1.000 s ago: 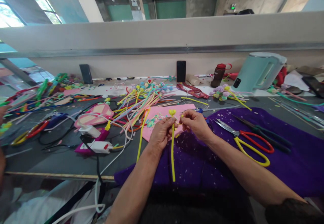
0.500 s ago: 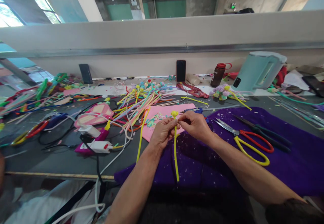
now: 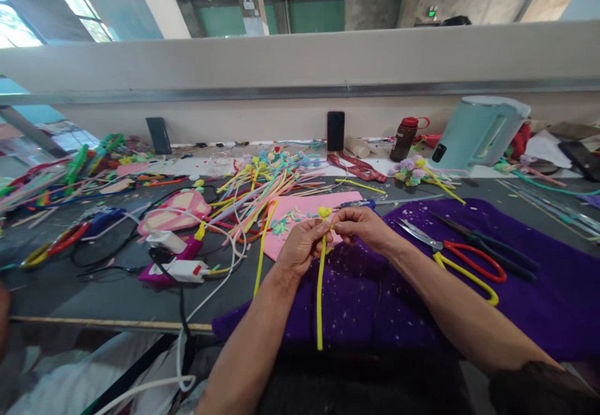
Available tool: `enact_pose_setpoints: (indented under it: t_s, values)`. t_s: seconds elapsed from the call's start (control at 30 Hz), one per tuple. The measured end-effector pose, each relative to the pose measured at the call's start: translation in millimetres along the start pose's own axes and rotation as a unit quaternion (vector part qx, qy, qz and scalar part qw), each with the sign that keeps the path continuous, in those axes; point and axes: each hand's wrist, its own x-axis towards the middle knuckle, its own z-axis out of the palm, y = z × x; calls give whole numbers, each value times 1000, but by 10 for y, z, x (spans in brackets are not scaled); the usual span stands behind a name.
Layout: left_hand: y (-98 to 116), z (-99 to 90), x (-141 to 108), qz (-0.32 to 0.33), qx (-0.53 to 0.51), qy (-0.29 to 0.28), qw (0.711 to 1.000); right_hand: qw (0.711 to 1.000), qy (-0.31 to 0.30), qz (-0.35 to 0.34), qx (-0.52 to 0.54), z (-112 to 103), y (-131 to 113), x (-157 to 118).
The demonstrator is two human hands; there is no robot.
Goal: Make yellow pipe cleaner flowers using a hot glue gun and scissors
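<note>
My left hand (image 3: 302,245) pinches a yellow pipe cleaner (image 3: 320,305) between thumb and fingers, and its long end hangs down over the purple cloth (image 3: 398,321). Just above those fingertips sits a small curled yellow head (image 3: 325,212) on the same piece. My right hand (image 3: 362,227) is closed close beside it, its thumb and forefinger on a short yellow bit at the stem. How that bit joins the stem is too small to tell. Behind both hands lies a pink sheet (image 3: 340,202) with short green and white snippets (image 3: 281,222) on it.
Right of my arm lie scissors (image 3: 462,262) with red and yellow handles and dark pliers (image 3: 487,246). A pile of coloured pipe cleaners (image 3: 267,184) lies beyond the sheet. Plugs and a purple power strip (image 3: 157,274) with cables are at left; a kettle (image 3: 482,130) stands back right.
The hanging pipe cleaner end has swung a little to the left. My right fingertips have drawn slightly right, and a small yellow bit now shows at them. My left hand has barely moved.
</note>
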Motion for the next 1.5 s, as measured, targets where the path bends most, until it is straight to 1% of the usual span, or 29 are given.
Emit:
enact_pose_setpoints:
  t_s: [0.1,0.17,0.23,0.33,0.53,0.63,0.7,0.73,0.77,0.8,0.83,0.87,0.9,0.93,1.0,1.07,1.1,1.17,1.23,1.33,1.4,1.5]
  values:
    - [-7,-15,5,8,3,-8,1000,998,-4,29,52,-15,26,8]
    - [-12,-23,11,11,2,-9,1000,996,12,31,78,-11,42,18]
    - [-13,-28,16,11,-1,-8,1000,994,13,28,109,-5,59,30]
    - [-11,-26,16,11,2,-9,1000,989,-13,25,143,-9,91,50]
    - [-19,-12,15,4,-17,-9,1000,987,-41,21,151,-14,178,69]
    - [-23,-20,21,-7,-31,-9,999,990,-43,23,132,1,150,64]
    - [-14,-28,22,-8,-27,-4,1000,992,-47,28,115,-33,69,57]
    - [-7,-32,21,-8,-23,0,1000,996,-37,26,82,-75,12,51]
    - [2,-34,20,-10,-18,4,1000,999,-15,24,29,-137,-52,42]
    - [11,-35,17,-15,-13,8,1000,997,30,14,-71,-218,-118,29]
    - [20,-35,14,-20,-9,11,1000,975,97,6,-202,-316,-180,13]
    - [29,-34,10,-25,-7,13,1000,922,175,23,-344,-424,-232,-8]
    - [36,-32,7,-28,-5,13,1000,895,213,39,-391,-536,-271,-32]
    - [41,-29,4,-26,-6,13,1000,875,234,52,-421,-644,-293,-57]
    - [47,-23,-1,-14,-10,13,1000,834,262,86,-477,-821,-288,-102]
    - [50,-16,-5,2,-15,15,1000,803,265,125,-518,-921,-230,-124]
    - [51,-14,-7,7,-17,19,1000,792,261,144,-533,-942,-189,-123]
    - [56,-11,-11,6,-16,27,999,780,246,178,-547,-943,-100,-97]
    - [60,-13,-15,4,-16,28,999,778,233,201,-548,-922,-20,-54]
    - [57,-19,-17,12,-18,19,1000,792,228,212,-525,-906,61,1]
    - [50,-23,-18,19,-17,19,999,813,231,210,-491,-909,88,13]
    - [45,-19,-29,27,-24,28,999,865,220,196,-406,-901,93,-7]
